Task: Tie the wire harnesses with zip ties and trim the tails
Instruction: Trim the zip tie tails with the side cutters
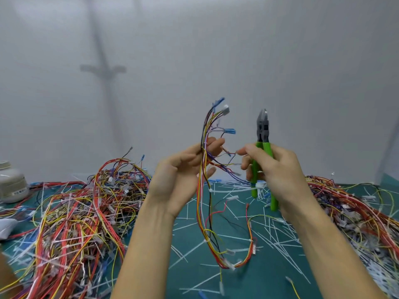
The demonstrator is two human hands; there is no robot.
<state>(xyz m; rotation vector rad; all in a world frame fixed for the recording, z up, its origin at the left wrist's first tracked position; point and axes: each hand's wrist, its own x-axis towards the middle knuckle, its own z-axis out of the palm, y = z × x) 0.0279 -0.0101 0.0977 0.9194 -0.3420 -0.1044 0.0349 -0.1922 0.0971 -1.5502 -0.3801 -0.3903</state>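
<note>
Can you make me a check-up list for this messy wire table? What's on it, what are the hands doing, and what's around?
Surface: green mat, mostly covered.
Job's things: one harness held up, with white ties already on it; green-handled cutters with the tip pointing up.
Clutter: zip-tie tails scattered over the mat; white jar at the far left.
Hands: left hand holds the harness; right hand grips the cutters.
Cables: tangled wire pile on the left; second pile on the right.
Surroundings: plain grey wall behind.
</note>
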